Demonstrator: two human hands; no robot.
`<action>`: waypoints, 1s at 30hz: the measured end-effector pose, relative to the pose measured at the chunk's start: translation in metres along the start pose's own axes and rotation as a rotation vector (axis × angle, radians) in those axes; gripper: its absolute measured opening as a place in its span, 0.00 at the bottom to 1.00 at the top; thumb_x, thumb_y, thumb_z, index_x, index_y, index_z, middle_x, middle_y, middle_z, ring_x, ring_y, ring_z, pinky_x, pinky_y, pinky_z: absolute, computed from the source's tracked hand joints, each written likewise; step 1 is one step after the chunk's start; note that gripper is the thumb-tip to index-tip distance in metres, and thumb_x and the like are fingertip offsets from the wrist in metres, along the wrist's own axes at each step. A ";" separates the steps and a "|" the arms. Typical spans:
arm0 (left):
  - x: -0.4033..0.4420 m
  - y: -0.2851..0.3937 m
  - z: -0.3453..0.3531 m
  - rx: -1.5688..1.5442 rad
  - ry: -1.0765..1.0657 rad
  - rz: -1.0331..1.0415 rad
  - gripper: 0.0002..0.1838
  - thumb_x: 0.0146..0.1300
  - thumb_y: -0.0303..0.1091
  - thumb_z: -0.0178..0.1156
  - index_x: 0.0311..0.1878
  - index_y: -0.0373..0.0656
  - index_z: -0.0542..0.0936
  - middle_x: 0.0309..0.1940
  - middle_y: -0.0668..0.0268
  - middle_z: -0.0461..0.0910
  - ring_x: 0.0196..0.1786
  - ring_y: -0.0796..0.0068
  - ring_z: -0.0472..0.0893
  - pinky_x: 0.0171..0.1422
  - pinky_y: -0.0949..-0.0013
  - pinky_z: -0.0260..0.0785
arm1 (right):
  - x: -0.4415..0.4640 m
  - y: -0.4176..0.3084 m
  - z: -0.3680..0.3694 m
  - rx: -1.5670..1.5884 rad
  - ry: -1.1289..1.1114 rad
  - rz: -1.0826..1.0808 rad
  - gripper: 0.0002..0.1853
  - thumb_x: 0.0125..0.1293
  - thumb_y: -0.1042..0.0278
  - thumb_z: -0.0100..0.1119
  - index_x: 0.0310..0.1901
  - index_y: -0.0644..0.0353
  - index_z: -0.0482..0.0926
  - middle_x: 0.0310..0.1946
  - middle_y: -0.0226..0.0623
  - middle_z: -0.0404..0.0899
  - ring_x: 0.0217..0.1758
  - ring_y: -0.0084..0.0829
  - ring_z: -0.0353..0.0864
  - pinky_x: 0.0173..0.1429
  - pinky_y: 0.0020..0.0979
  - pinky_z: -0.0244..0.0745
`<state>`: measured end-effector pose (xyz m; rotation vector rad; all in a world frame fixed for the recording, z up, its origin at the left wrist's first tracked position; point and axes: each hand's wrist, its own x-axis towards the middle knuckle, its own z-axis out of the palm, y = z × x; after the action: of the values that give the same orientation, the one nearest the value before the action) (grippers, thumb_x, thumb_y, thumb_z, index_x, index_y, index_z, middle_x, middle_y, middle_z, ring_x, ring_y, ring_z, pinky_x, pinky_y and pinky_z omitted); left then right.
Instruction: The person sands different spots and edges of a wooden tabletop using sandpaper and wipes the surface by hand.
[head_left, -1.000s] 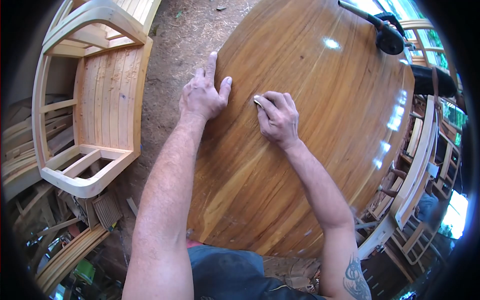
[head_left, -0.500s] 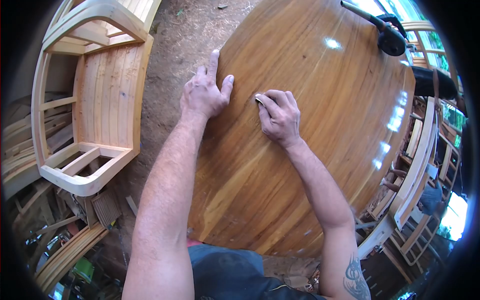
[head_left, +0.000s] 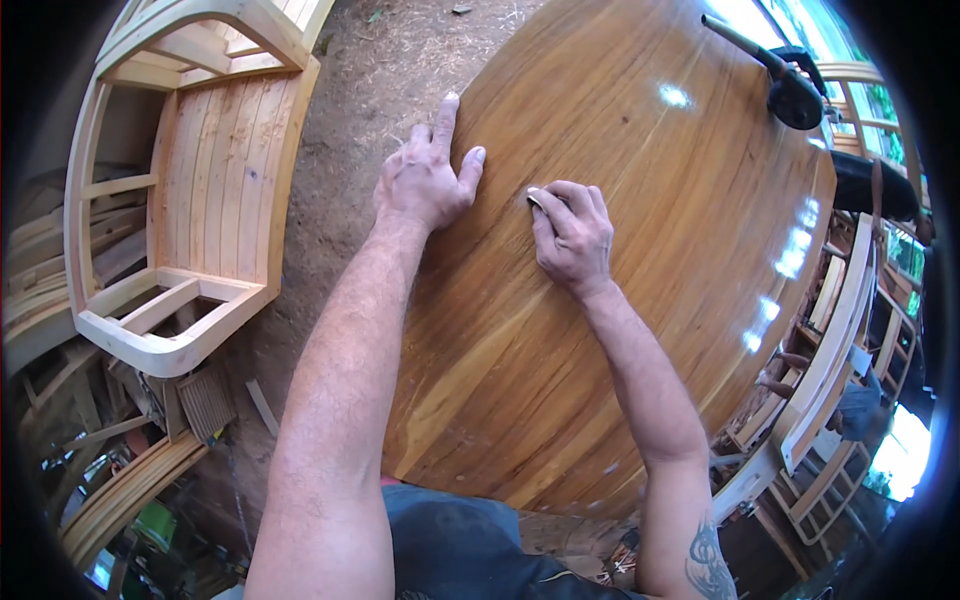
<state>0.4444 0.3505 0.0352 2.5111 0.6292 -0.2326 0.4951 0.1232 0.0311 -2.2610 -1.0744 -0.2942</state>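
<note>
A large glossy wooden tabletop (head_left: 640, 300) lies under both arms. My left hand (head_left: 425, 180) rests at its left edge, fingers apart, with the index finger stretched forward and the thumb on the wood; it holds nothing. To the right of it, my right hand (head_left: 574, 232) pinches a small folded pad (head_left: 536, 199), light on top with a dark edge, against the tabletop. The fingers hide most of the pad.
A black blower (head_left: 793, 98) lies on the tabletop's far right. An unfinished wooden frame with slats (head_left: 220, 190) stands at left above stacked wood strips (head_left: 130, 495). Curved wooden frames (head_left: 825, 350) and another person (head_left: 858, 408) are beyond the right edge.
The view has shifted slightly, so the hands, tabletop and blower appear a little further right. My right hand keeps its pinch on the pad, and my left hand stays at the edge.
</note>
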 end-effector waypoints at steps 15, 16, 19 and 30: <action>0.002 -0.002 0.001 -0.004 0.012 0.032 0.45 0.78 0.62 0.53 0.91 0.58 0.51 0.68 0.42 0.77 0.68 0.40 0.82 0.75 0.47 0.76 | -0.002 -0.003 -0.003 0.037 -0.050 -0.009 0.12 0.61 0.75 0.72 0.46 0.54 0.90 0.44 0.32 0.84 0.44 0.39 0.82 0.48 0.40 0.81; 0.002 -0.002 0.002 -0.002 0.014 0.032 0.45 0.78 0.62 0.53 0.91 0.57 0.51 0.68 0.42 0.77 0.68 0.41 0.82 0.75 0.47 0.75 | -0.001 -0.004 -0.002 0.045 -0.043 -0.009 0.11 0.61 0.75 0.72 0.46 0.54 0.90 0.44 0.32 0.84 0.44 0.39 0.82 0.48 0.40 0.81; 0.002 -0.003 0.003 -0.004 0.014 0.031 0.45 0.78 0.62 0.53 0.91 0.57 0.51 0.68 0.42 0.77 0.68 0.41 0.82 0.75 0.47 0.75 | 0.000 0.000 -0.003 0.015 -0.049 -0.010 0.11 0.62 0.75 0.72 0.46 0.54 0.90 0.44 0.32 0.85 0.44 0.39 0.82 0.48 0.39 0.81; 0.002 -0.003 0.004 -0.007 0.027 0.036 0.45 0.78 0.62 0.54 0.91 0.58 0.51 0.68 0.44 0.78 0.68 0.43 0.82 0.75 0.48 0.76 | 0.003 -0.008 -0.001 0.068 -0.054 -0.005 0.10 0.63 0.75 0.72 0.46 0.55 0.90 0.43 0.32 0.85 0.44 0.39 0.82 0.49 0.40 0.81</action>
<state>0.4442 0.3515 0.0298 2.5208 0.5935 -0.1838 0.4911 0.1286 0.0365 -2.2177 -1.1013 -0.1961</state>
